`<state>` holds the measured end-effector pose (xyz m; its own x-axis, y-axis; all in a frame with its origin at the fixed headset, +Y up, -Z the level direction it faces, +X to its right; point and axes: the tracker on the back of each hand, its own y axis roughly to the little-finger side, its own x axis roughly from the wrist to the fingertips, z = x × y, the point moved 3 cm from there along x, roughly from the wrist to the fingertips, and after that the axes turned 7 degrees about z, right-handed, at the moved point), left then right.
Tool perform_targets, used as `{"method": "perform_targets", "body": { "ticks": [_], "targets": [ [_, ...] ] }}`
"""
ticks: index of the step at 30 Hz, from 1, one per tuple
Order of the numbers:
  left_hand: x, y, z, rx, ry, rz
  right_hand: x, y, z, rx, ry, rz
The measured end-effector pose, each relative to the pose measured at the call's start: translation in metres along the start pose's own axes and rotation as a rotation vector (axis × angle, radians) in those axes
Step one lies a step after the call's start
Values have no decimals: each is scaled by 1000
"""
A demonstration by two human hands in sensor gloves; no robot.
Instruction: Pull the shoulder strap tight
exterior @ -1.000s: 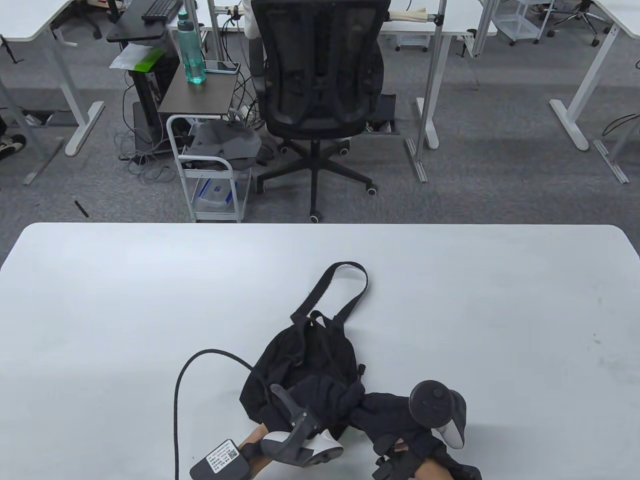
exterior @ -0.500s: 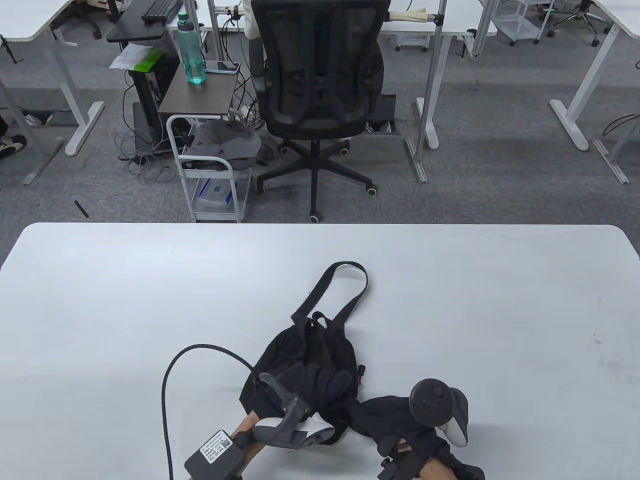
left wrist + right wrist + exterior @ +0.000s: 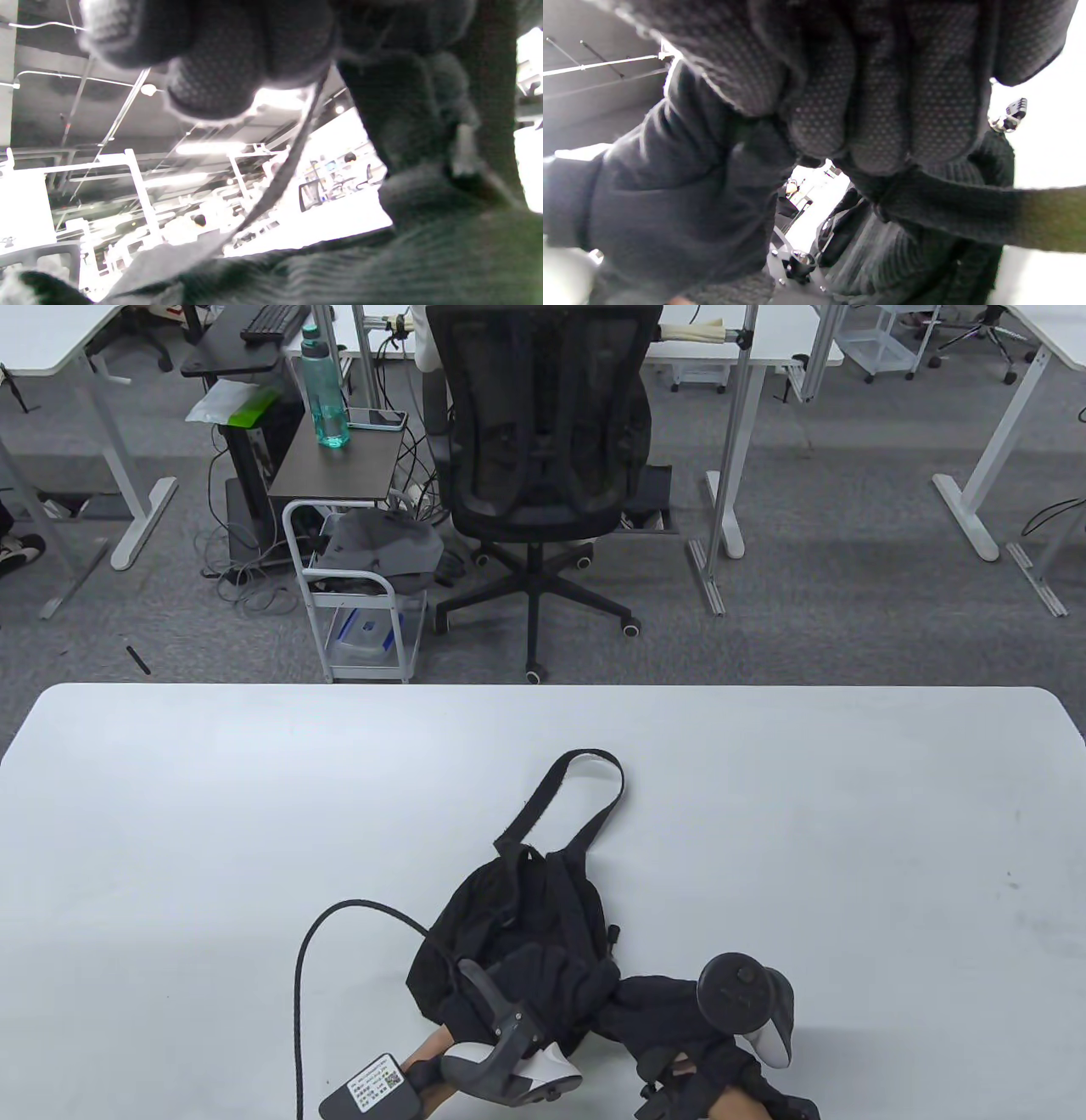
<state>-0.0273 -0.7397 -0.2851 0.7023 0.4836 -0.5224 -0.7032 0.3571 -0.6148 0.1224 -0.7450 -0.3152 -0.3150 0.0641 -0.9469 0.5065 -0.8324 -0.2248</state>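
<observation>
A black backpack [image 3: 517, 912] lies on the white table [image 3: 170, 814], near its front edge. One shoulder strap [image 3: 585, 768] loops away towards the far side. My left hand [image 3: 551, 980] rests on the bag's near end with its fingers [image 3: 212, 55] curled, and a thin strap [image 3: 288, 163] runs down from them. My right hand [image 3: 657, 997] is just right of the left hand. Its fingers [image 3: 882, 97] are curled tight around a wide black strap [image 3: 967, 214] that leads off to the right.
A black cable [image 3: 299, 984] arcs over the table from the left wrist unit [image 3: 373, 1082]. The right tracker [image 3: 742, 984] stands above the right hand. An office chair [image 3: 543, 466] and a small cart [image 3: 356, 594] stand beyond the table's far edge.
Half a second ago my left hand and its cable had swung left. They are now back to the right, where they were one second ago. The right hand and bag have barely moved.
</observation>
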Motion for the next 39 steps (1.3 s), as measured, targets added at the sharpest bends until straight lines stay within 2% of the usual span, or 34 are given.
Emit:
{"method": "perform_targets", "body": {
  "ticks": [7, 9, 11, 12, 14, 15, 20, 27, 29, 34, 39],
  "targets": [
    [-5, 28, -21, 22, 83, 51, 0, 1, -3, -15, -14, 6],
    [-5, 31, -22, -27, 84, 74, 2, 1, 1, -22, -58, 3],
    [-4, 32, -24, 8, 83, 60, 3, 2, 2, -28, -90, 8],
    [-4, 32, -24, 14, 85, 60, 4, 3, 3, -41, -121, 21],
    [-4, 28, -21, 40, 76, 38, 5, 11, 7, -72, -296, 97],
    [-3, 26, -20, 51, 68, 30, 5, 14, 7, -61, -325, 109],
    [-3, 17, -11, 62, 46, 8, 4, 25, -2, 8, -238, 156],
    [-1, -17, 2, 78, -3, -64, 3, 10, 6, 22, -171, 92],
    [-2, -16, -1, 101, 5, -61, 2, 10, 5, 2, -154, 88],
    [0, -7, -9, 21, 38, -37, 4, 11, 5, 26, -157, 100],
    [0, 13, -22, 38, 84, 12, 4, 15, 2, 19, -171, 120]
  ]
}}
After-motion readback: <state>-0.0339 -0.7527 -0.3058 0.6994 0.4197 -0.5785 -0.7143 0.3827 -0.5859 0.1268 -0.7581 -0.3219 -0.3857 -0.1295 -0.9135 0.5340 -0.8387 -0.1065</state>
